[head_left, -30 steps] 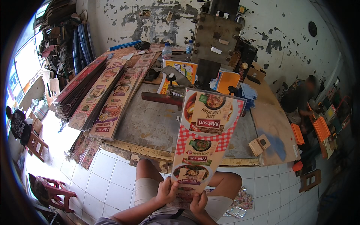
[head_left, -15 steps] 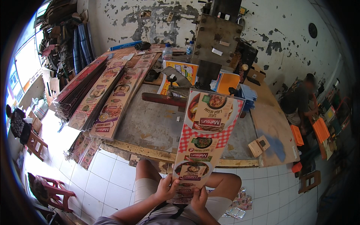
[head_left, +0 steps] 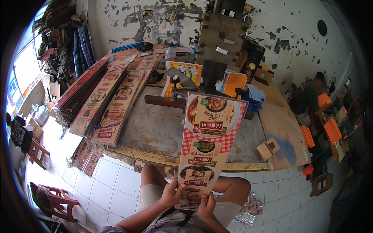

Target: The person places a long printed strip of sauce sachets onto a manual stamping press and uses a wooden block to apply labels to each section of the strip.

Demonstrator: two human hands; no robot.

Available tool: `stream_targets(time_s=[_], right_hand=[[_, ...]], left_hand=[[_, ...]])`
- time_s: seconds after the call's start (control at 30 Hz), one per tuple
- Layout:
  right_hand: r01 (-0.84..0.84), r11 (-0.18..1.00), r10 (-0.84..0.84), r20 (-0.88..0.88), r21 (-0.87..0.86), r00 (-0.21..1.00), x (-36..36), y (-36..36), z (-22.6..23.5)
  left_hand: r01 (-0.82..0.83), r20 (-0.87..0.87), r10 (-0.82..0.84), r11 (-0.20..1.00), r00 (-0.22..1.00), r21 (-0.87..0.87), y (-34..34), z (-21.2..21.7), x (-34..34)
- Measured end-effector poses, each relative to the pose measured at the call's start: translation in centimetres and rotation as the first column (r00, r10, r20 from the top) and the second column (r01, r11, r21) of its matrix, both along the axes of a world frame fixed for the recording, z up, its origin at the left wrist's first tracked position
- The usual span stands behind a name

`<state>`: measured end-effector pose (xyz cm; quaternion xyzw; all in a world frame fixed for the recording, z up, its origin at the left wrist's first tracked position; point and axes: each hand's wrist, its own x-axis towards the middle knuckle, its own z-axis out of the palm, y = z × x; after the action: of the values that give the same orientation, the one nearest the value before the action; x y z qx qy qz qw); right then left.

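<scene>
To keep the long printed strip (head_left: 206,149) flat, a light, even pinch on both edges seems best, thumbs level so that it neither twists nor creases, its far end kept off the black metal block (head_left: 213,75). The left hand (head_left: 171,195) pinches the strip's left edge, thumb on the printed face; the right hand (head_left: 207,204) pinches the right edge slightly nearer the person. Fingers underneath are hidden, so how firmly they press I cannot tell. Most of the strip extends beyond the hands toward the counter (head_left: 278,120), contact there unclear; its short near end sits between them, above the shorts (head_left: 152,200)
</scene>
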<state>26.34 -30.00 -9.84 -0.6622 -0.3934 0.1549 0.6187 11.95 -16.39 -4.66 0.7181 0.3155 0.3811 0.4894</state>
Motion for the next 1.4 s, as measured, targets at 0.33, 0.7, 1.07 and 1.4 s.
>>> stream_targets(time_s=[0.33, 0.7, 1.07, 1.4], right_hand=[[-0.043, 0.997, 0.053, -0.175, 0.061, 0.983, 3.3, -1.6, 3.0], [-0.11, 0.969, 0.053, -0.248, -0.219, 0.967, 12.3, -13.3, 14.5], [-0.168, 0.933, -0.001, -0.468, -0.319, 0.884, 12.6, -20.6, 12.2], [-0.337, 0.941, 0.289, -0.56, 0.019, 0.776, 9.0, -9.0, 15.6]], left_hand=[[0.24, -0.158, -0.246, 0.969, 0.956, -0.054, 0.2, 1.9, 0.8], [0.696, 0.017, -0.697, 0.714, 0.717, -0.081, -6.9, 3.5, 4.4], [0.737, -0.108, -0.743, 0.669, 0.661, -0.097, -10.8, 3.5, 4.3], [0.481, 0.028, -0.486, 0.853, 0.873, -0.202, -4.7, 6.2, 2.4]])
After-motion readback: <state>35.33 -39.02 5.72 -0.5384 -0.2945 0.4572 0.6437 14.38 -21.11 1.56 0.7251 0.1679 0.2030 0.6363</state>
